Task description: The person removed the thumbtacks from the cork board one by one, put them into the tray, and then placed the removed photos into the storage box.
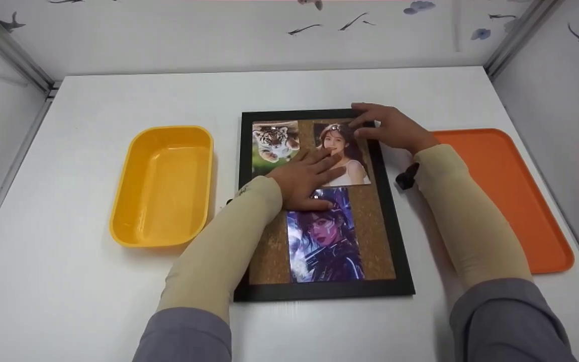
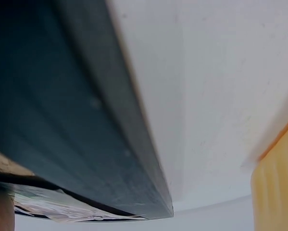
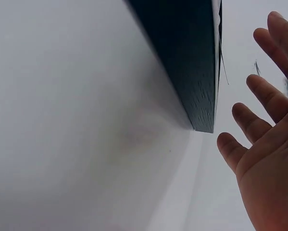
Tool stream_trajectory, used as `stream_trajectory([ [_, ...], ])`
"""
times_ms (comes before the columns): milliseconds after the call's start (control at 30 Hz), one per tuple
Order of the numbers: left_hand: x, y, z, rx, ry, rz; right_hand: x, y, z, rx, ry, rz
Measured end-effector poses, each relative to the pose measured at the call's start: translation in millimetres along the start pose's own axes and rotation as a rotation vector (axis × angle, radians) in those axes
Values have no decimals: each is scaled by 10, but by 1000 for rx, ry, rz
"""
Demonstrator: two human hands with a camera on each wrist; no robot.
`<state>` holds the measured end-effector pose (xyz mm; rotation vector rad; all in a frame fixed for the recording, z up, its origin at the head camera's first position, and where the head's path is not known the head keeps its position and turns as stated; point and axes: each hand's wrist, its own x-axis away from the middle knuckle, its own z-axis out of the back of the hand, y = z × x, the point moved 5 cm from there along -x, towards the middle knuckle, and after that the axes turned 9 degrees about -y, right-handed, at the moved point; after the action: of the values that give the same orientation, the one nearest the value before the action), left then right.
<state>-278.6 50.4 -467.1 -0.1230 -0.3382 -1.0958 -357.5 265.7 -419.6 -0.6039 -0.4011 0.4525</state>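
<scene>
A black-framed (image 1: 324, 290) cork board (image 1: 376, 229) lies on the white table with several-coloured photos on it: a tiger photo (image 1: 272, 143) upper left, a portrait of a person in white (image 1: 356, 173) upper right, and a purple illustrated portrait (image 1: 325, 251) below. Small shiny spots show at the photos' top edges. My left hand (image 1: 302, 178) lies across the middle, fingers spread over the portrait's lower left, thumb over the top of the purple picture. Over the frame's upper right corner is my right hand (image 1: 392, 125), its fingers spread loosely, seen beside the frame's side (image 3: 192, 72) in the right wrist view.
To the left stands a yellow tub (image 1: 171, 196), its ribbed wall (image 2: 276, 197) at the edge of the left wrist view. An orange tray (image 1: 500, 166) lies on the right, partly under my right forearm. White patterned walls (image 1: 249, 35) enclose the table.
</scene>
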Motion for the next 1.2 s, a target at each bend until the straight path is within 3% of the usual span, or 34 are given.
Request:
stream_trajectory([
  [233, 25, 13, -1, -4, 9, -4, -158, 0, -50, 18, -11, 0],
  [800, 28, 22, 8, -58, 1, -3, -457, -88, -114, 148, -32, 141],
  [1000, 37, 25, 24, -51, -6, 2, -456, -143, -153, 267, -9, 119],
  [1200, 11, -2, -15, -43, 9, -6, -473, -197, -190, 380, 19, 156],
])
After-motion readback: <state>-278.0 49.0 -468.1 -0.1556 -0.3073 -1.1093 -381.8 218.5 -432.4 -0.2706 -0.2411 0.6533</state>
